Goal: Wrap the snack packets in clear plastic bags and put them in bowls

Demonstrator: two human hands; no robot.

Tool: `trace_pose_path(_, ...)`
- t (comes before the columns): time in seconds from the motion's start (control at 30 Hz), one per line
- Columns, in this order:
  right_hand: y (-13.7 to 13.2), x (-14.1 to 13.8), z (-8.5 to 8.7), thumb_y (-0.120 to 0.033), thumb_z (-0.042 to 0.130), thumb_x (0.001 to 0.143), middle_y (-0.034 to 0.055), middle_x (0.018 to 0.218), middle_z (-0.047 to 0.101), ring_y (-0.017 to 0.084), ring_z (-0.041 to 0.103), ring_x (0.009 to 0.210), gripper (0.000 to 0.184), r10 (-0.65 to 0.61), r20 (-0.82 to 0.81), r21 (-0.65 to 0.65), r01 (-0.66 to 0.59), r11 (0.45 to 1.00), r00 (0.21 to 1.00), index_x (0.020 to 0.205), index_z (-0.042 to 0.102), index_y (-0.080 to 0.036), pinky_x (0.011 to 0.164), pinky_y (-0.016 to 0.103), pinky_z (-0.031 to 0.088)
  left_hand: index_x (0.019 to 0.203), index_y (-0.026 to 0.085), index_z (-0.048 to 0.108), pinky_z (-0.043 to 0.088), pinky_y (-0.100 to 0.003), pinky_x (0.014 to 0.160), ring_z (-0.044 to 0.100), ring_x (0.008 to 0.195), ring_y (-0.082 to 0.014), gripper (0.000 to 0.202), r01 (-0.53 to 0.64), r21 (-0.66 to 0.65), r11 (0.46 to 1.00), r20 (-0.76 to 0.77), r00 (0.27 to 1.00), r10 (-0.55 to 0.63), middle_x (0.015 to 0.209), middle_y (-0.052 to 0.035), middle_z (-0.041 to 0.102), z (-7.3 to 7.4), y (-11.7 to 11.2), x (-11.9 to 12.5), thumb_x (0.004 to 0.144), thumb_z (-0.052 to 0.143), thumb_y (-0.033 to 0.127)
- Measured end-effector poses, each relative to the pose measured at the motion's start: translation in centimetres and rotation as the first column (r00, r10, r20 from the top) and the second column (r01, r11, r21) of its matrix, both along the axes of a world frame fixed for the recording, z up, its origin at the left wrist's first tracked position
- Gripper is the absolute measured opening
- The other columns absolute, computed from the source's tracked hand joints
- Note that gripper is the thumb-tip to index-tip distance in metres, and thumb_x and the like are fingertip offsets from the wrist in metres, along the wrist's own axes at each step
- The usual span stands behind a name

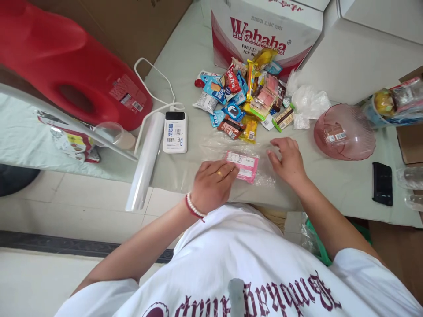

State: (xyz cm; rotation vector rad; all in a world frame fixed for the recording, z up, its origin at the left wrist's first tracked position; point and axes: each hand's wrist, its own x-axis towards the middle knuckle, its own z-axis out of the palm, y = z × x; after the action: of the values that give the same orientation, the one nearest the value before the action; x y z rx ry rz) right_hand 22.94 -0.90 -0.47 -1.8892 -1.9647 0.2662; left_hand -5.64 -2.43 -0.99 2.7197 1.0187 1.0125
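In the head view, a pink packet (248,167) with a white printed label lies on a sheet of clear plastic film (214,145) near the table's front edge. My left hand (213,182) rests over the packet's left end, its fingers stretched across it and the thumb hidden beneath. To the right, my right hand (288,160) is beside the film, thumb and forefinger apart with nothing between them. Beyond both hands sits a heap of wrapped snacks (234,112) in blue, red, yellow and brown wrappers.
A roll of clear film (145,167) and a white power bank (175,138) with its cable lie left, near a red jug (79,57). Rightward are crumpled clear bags (309,101), a pink bowl (360,136) holding one snack, and a black phone (382,184). A Wahaha carton (264,31) stands behind.
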Motion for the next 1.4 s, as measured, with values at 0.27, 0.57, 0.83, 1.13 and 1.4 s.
trace_pose_path(0.27,5.7,-4.2,-0.8,-0.054,0.065,0.091,0.0160,0.109,0.072,0.031,0.065,0.097,0.060,-0.049,0.193,-0.392,0.123,0.912,0.980,0.135,0.058,-0.014,0.079,0.037,0.049,0.135,0.021,0.068,0.043,-0.047,0.100,0.059,0.135,-0.0279,0.038,-0.120,-0.292,0.949,-0.281,0.959,0.035,0.144,-0.0101,0.068,-3.8,2.8,3.4,0.103,0.047,0.019)
trace_pose_path(0.57,7.1,-1.4,-0.3,-0.041,0.073,0.073,0.0020,0.081,0.064,0.015,0.055,0.073,0.025,0.029,-0.447,-0.451,-0.253,0.856,0.894,0.080,0.073,-0.017,0.067,0.027,0.042,0.123,0.028,0.074,0.036,-0.049,0.104,0.056,0.134,-0.0274,0.032,0.003,-0.277,0.961,-0.202,0.978,-0.061,0.133,-0.0046,0.074,-3.8,3.3,2.5,0.103,0.051,0.022)
trace_pose_path(0.83,6.6,-1.8,-0.2,-0.045,0.065,0.086,-0.0032,0.066,0.056,0.013,0.046,0.060,0.030,0.176,-0.421,-0.455,-0.375,0.808,0.890,0.094,0.071,-0.017,0.060,0.026,0.036,0.119,0.027,0.075,0.036,-0.046,0.092,0.059,0.120,-0.0272,0.029,0.015,-0.287,0.958,-0.165,0.984,-0.065,0.129,-0.0053,0.076,-4.1,3.4,2.5,0.103,0.051,0.024)
trace_pose_path(1.13,-0.5,-5.3,0.1,-0.022,0.047,0.101,0.0069,0.091,0.062,0.021,0.053,0.082,0.044,0.490,0.091,-0.274,-0.452,0.849,0.867,0.141,0.066,-0.026,0.067,0.028,0.037,0.107,0.026,0.079,0.046,-0.046,0.090,0.064,0.104,-0.0270,0.028,0.063,-0.453,0.890,0.029,0.998,-0.056,0.115,-0.0063,0.080,-4.8,3.8,1.3,0.096,0.055,0.021)
trace_pose_path(1.4,-3.2,-6.2,-1.9,-0.014,0.047,0.101,0.0105,0.106,0.063,0.026,0.052,0.101,0.056,0.581,0.200,-0.345,-0.499,0.795,0.789,0.152,0.054,-0.036,0.073,0.033,0.043,0.152,0.019,0.048,0.048,-0.045,0.103,0.052,0.135,-0.0315,0.073,-0.186,-0.553,0.812,0.134,0.942,0.307,0.158,-0.0151,0.050,-4.7,7.0,-1.2,0.081,0.063,0.027)
